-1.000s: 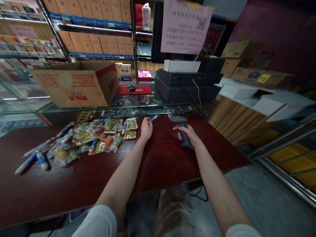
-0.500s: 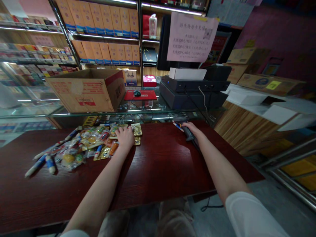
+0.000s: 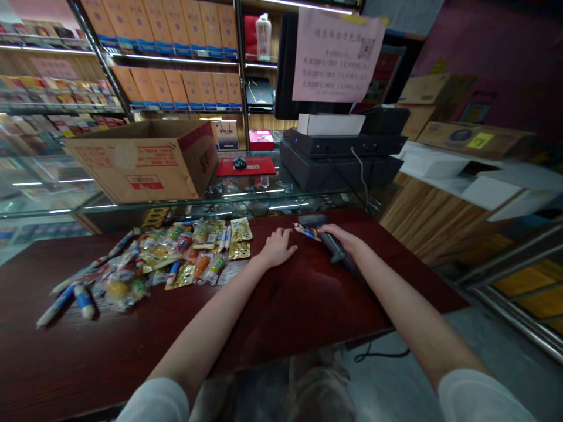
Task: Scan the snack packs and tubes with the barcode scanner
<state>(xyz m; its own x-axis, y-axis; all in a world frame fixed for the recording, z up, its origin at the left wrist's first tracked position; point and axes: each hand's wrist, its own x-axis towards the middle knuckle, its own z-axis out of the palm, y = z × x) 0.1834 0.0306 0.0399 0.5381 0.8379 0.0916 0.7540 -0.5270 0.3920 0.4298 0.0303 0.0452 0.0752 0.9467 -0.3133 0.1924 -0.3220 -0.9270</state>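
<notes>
My right hand [image 3: 347,239] is wrapped round the handle of a dark barcode scanner [image 3: 325,233] that lies low on the dark red table [image 3: 285,305]. A small blue-and-white tube [image 3: 307,232] lies right beside the scanner head. My left hand [image 3: 278,246] rests on the table with fingers spread, holding nothing, between the scanner and a pile of snack packets [image 3: 185,255]. The nearest packets are two gold pouches [image 3: 240,239] just left of that hand.
More blue-and-white tubes [image 3: 65,296] lie at the pile's left end. Behind the table runs a glass counter [image 3: 176,196] bearing a cardboard box [image 3: 141,158], a red mouse mat [image 3: 245,166] and a black register [image 3: 343,149]. Shelves of boxes stand behind.
My left hand left the snack pile and moved right, settling open near the scanner. The right hand stays on the scanner, which was lowered to the table from a second ago.
</notes>
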